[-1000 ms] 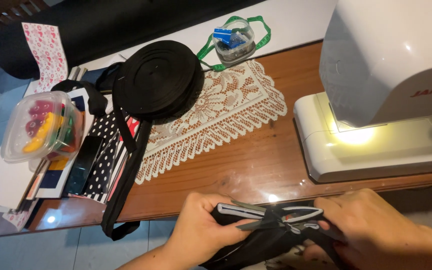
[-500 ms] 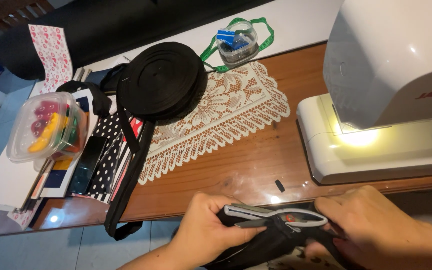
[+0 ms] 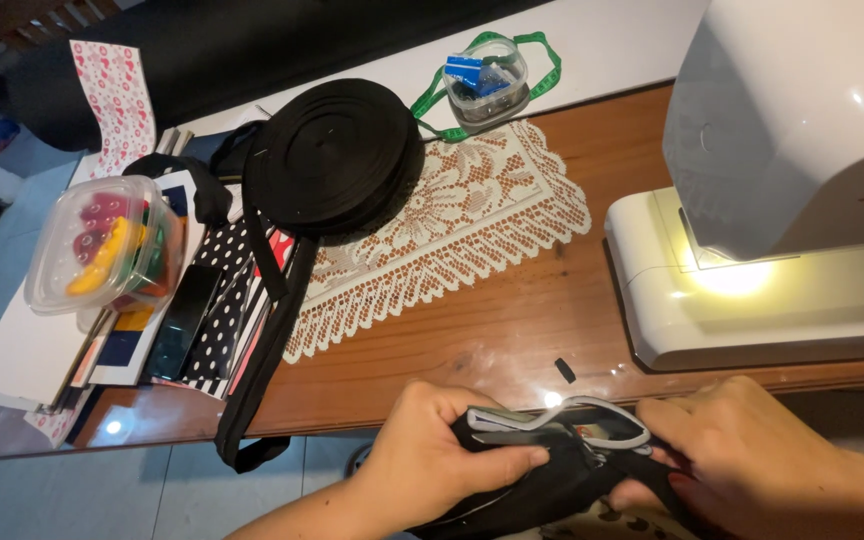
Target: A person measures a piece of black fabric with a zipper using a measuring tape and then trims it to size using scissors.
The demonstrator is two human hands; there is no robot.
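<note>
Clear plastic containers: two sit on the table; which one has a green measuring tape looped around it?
The small far container holding blue clips; the larger left container holds colourful spools.

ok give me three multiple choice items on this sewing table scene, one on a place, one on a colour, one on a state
1. The big black roll of webbing tape lies:
A on the sewing machine
B partly on the cream lace doily
C on the floor

2. The measuring tape is:
A green
B red
C white

3. The white sewing machine's lamp is:
A off
B covered
C lit

Answers: 1 B, its edge overlaps the doily; 2 A, green loops round the small clear box; 3 C, a bright glow falls on the machine bed.
</note>
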